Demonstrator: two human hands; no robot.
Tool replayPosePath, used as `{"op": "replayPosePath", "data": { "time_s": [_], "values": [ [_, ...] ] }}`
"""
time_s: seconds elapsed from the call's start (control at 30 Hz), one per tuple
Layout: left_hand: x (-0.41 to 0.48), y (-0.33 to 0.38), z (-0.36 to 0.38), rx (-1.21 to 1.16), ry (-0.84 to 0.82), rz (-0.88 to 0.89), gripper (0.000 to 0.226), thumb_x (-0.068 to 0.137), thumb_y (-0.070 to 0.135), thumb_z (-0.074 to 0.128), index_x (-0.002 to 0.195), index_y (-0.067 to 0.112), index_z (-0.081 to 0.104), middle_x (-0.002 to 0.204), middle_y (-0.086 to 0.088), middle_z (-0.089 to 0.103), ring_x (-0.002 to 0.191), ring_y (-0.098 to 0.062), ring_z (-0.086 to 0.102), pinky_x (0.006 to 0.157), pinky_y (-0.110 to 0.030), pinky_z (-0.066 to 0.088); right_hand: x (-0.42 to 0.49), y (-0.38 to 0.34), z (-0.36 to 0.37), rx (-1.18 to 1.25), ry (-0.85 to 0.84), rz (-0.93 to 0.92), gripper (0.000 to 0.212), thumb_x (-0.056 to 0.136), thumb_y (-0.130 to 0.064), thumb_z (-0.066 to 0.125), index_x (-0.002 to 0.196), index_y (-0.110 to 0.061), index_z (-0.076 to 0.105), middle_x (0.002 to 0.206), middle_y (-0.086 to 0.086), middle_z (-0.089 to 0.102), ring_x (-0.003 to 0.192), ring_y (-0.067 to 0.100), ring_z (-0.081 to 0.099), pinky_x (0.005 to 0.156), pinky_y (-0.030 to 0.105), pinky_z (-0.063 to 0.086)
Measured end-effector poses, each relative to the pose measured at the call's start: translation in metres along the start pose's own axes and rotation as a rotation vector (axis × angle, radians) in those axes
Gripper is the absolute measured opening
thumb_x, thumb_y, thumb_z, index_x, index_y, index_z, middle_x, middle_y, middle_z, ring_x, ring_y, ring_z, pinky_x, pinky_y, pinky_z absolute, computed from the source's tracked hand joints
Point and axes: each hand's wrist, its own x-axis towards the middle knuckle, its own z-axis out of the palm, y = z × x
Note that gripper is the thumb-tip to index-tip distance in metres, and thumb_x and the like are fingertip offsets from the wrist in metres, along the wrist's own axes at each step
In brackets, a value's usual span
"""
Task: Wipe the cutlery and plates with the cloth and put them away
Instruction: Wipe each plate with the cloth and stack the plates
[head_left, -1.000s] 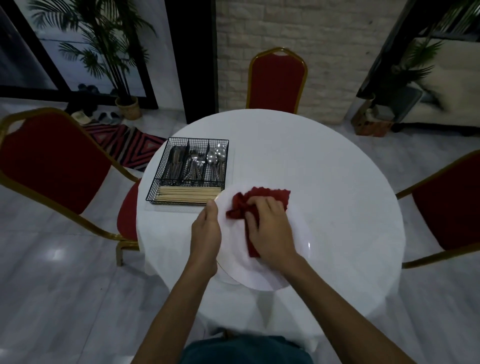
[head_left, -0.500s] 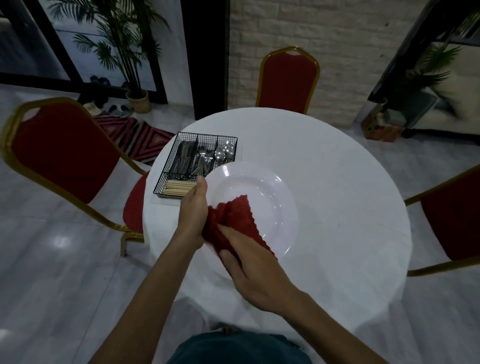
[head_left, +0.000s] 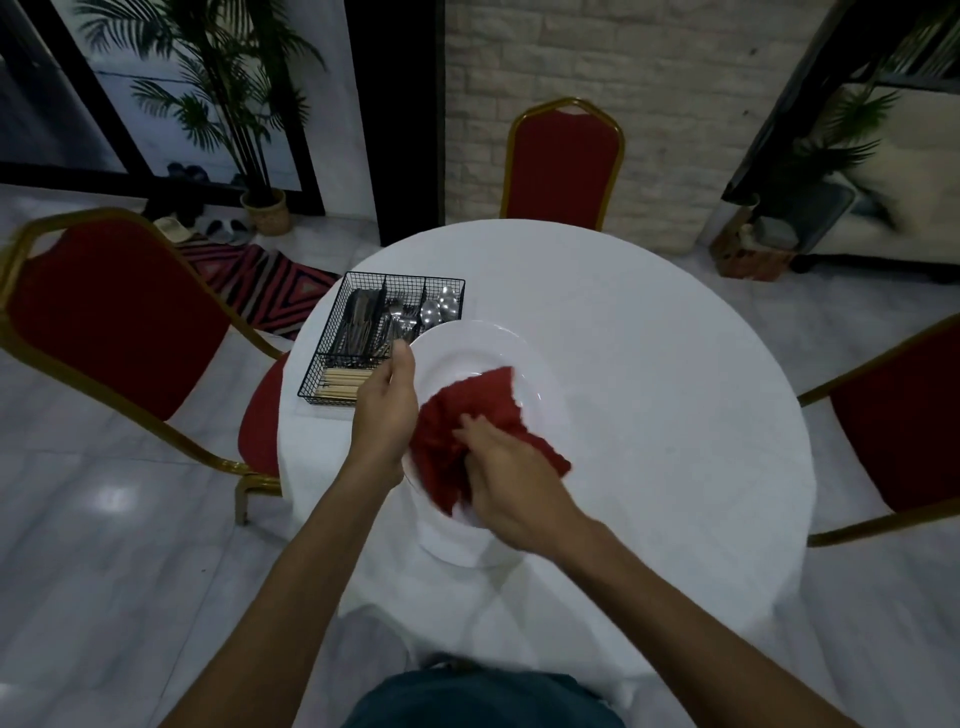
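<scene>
A white plate (head_left: 467, 353) is held tilted above the round white table (head_left: 649, 374). My left hand (head_left: 387, 410) grips its left rim. My right hand (head_left: 511, 478) presses a red cloth (head_left: 478, 410) against the plate's near part; the cloth drapes over the lower rim. More white plates (head_left: 457, 545) are stacked on the table under my hands, mostly hidden. At the table's left stands a black wire cutlery basket (head_left: 358, 291) holding knives, forks, spoons and wooden chopsticks (head_left: 340, 387).
Red chairs with gold frames stand at the left (head_left: 114, 317), the far side (head_left: 561, 161) and the right (head_left: 904, 410) of the table. A potted palm (head_left: 260, 208) and a striped rug (head_left: 260, 283) lie on the floor beyond.
The plate was lifted from lying flat to tilted up, then raised farther from me. My right hand with the cloth slid from the plate's centre down to its near edge.
</scene>
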Motion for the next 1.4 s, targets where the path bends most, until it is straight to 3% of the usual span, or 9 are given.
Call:
{"op": "replayPosePath", "data": {
  "time_s": [0.17,0.37,0.43,0.6,0.83,0.97,1.07,1.17,1.4],
  "values": [
    [-0.003,-0.007,-0.003,0.028,0.023,0.010,0.053,0.101,0.062,0.039,0.121,0.024,0.070,0.116,0.007,0.071,0.113,-0.016,0.064,0.103,-0.038,0.049,0.005,-0.020,0.004,0.074,0.040,-0.113,0.054,0.102,-0.015,0.048,0.155,-0.011,0.039,0.163,0.004,0.037,0.154,0.017,0.025,0.124,0.036,0.028],
    [-0.007,-0.003,-0.007,0.067,0.021,0.087,0.057,0.101,0.062,0.039,0.136,0.024,0.061,0.133,0.010,0.061,0.125,-0.012,0.054,0.105,-0.032,0.043,0.026,0.021,-0.008,-0.219,0.076,-0.022,0.074,0.091,-0.037,0.018,0.162,-0.013,0.023,0.170,0.002,0.017,0.157,0.018,0.012,0.126,0.046,0.015],
    [-0.004,0.004,-0.014,0.056,0.028,0.084,0.049,0.100,0.063,0.040,0.126,0.031,0.066,0.130,0.009,0.065,0.123,-0.015,0.058,0.109,-0.040,0.045,0.020,0.035,-0.014,-0.360,0.075,0.019,0.079,0.092,-0.046,0.013,0.161,-0.011,0.027,0.168,0.006,0.024,0.157,0.022,0.016,0.124,0.053,0.015],
    [0.003,0.022,-0.015,0.049,0.010,0.145,0.032,0.101,0.059,0.043,0.091,0.043,0.069,0.105,0.016,0.073,0.106,-0.008,0.066,0.099,-0.036,0.053,-0.016,0.010,-0.010,-0.436,-0.252,-0.034,0.069,0.102,-0.027,0.050,0.161,-0.012,0.019,0.170,0.009,0.015,0.158,0.024,0.006,0.125,0.050,0.001],
    [-0.004,0.018,0.004,0.103,-0.048,0.200,0.029,0.102,0.056,0.043,0.088,0.043,0.064,0.080,0.028,0.062,0.070,0.024,0.055,0.071,-0.010,0.039,-0.036,-0.030,-0.002,-0.101,-0.123,-0.141,0.068,0.104,-0.020,0.049,0.163,-0.017,0.015,0.170,-0.002,0.014,0.157,0.016,0.008,0.129,0.038,0.008],
    [0.001,0.013,0.002,0.070,-0.061,0.191,0.031,0.100,0.060,0.044,0.100,0.040,0.067,0.094,0.027,0.066,0.092,0.014,0.060,0.088,-0.020,0.047,-0.042,-0.006,0.001,-0.139,-0.095,-0.139,0.078,0.096,-0.017,0.056,0.163,-0.020,0.016,0.170,-0.005,0.017,0.157,0.013,0.009,0.126,0.038,0.003],
    [-0.001,0.018,-0.004,0.053,-0.067,0.191,0.028,0.102,0.054,0.044,0.094,0.040,0.066,0.081,0.029,0.070,0.075,0.020,0.062,0.065,-0.006,0.048,-0.043,0.029,0.000,-0.352,-0.024,-0.140,0.078,0.085,-0.024,0.071,0.156,-0.018,0.038,0.163,0.001,0.037,0.155,0.023,0.024,0.122,0.047,0.006],
    [-0.005,0.023,-0.007,0.062,-0.053,0.194,0.031,0.102,0.056,0.043,0.093,0.041,0.069,0.080,0.027,0.072,0.074,0.014,0.066,0.062,-0.013,0.052,-0.035,0.056,-0.002,-0.479,0.058,-0.064,0.073,0.075,-0.029,0.084,0.142,-0.020,0.055,0.152,-0.002,0.053,0.151,0.023,0.034,0.119,0.050,0.019],
    [-0.011,0.022,-0.008,0.054,0.002,0.222,0.034,0.100,0.058,0.045,0.108,0.038,0.071,0.093,0.026,0.071,0.096,0.008,0.064,0.078,-0.018,0.050,-0.042,0.034,0.030,-0.294,0.134,-0.094,0.068,0.083,-0.013,0.065,0.149,-0.012,0.049,0.156,0.003,0.047,0.152,0.023,0.031,0.118,0.056,0.033]
  ]
}}
